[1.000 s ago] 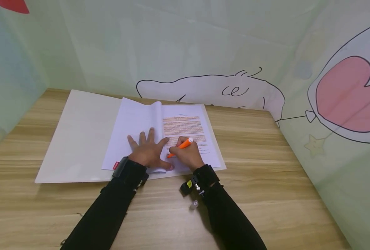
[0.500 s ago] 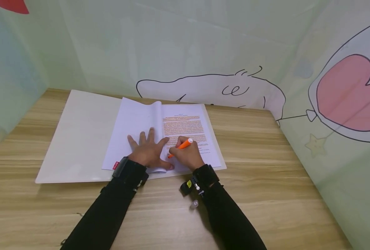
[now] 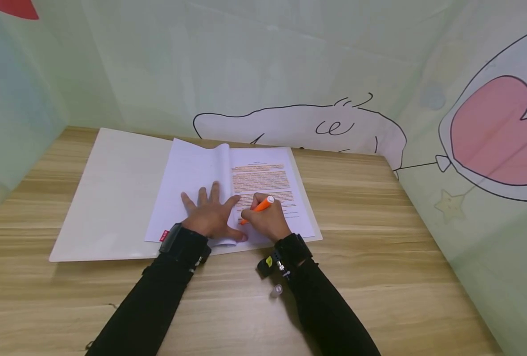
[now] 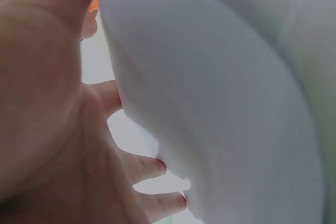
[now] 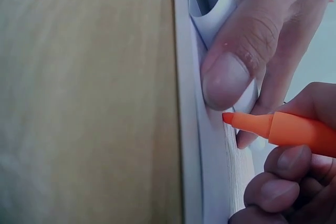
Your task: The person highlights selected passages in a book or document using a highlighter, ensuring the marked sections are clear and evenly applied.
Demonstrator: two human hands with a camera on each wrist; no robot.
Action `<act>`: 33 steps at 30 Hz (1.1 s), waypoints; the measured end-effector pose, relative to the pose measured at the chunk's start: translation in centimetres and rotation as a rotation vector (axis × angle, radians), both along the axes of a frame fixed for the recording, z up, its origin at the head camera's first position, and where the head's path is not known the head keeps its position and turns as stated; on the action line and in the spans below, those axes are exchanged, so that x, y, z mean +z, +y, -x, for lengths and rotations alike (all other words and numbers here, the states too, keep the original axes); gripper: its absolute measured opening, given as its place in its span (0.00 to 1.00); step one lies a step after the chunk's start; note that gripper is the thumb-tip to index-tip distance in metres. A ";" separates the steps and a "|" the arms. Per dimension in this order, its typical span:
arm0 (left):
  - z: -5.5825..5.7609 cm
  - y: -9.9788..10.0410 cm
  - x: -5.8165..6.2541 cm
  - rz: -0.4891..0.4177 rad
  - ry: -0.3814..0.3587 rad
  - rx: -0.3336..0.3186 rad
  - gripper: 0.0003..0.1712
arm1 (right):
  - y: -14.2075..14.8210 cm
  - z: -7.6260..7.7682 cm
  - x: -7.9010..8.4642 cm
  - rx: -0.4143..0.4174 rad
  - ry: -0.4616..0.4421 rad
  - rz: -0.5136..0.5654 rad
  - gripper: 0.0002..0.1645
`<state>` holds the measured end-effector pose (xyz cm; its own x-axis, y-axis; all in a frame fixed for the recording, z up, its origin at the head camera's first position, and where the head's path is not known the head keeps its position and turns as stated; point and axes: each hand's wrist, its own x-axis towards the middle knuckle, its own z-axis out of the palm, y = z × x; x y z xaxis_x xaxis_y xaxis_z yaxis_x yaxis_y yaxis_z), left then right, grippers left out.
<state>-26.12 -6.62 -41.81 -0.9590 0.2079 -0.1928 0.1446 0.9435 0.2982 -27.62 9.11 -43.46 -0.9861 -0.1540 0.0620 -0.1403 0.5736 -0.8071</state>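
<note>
My right hand [image 3: 269, 220] pinches an orange highlighter [image 5: 299, 129], tilted with its tip low on a printed page [image 3: 261, 179]. Orange marking covers much of the text in the upper and middle part of that page. My left hand [image 3: 209, 216] lies with fingers spread over the turned-back blank page [image 3: 197, 163], its thumb reaching onto the right-hand side. In the right wrist view the highlighter's tip is just beside the left thumb [image 5: 228, 80]. The turned page [image 4: 205, 98] bulges in a curve beside the left palm in the left wrist view.
A wide white cover [image 3: 112, 198] lies open under the papers, with a small red label [image 3: 164, 236] at the blank page's lower corner. A small clear cap [image 3: 277, 290] stands on the wooden table [image 3: 357, 277] by the right forearm. Printed curtains [image 3: 263, 59] enclose the table.
The highlighter's tip has crept slightly to the right along the page. My left hand keeps its place on the turned page.
</note>
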 end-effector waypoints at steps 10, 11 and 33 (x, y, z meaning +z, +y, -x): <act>0.0 -0.1 0.0 0.008 0.002 0.000 0.60 | 0.3 0.2 0.0 0.000 0.001 0.003 0.19; 0.0 -0.1 0.0 0.007 0.003 0.000 0.60 | 0.3 0.2 0.0 0.003 0.000 0.004 0.19; 0.1 0.0 0.0 0.007 -0.026 0.003 0.61 | 0.8 0.5 0.6 -0.027 -0.003 -0.087 0.20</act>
<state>-26.23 -6.61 -41.85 -0.9542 0.2038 -0.2188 0.1343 0.9459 0.2953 -28.10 9.90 -42.81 -0.9901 -0.1323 0.0466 -0.1217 0.6447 -0.7547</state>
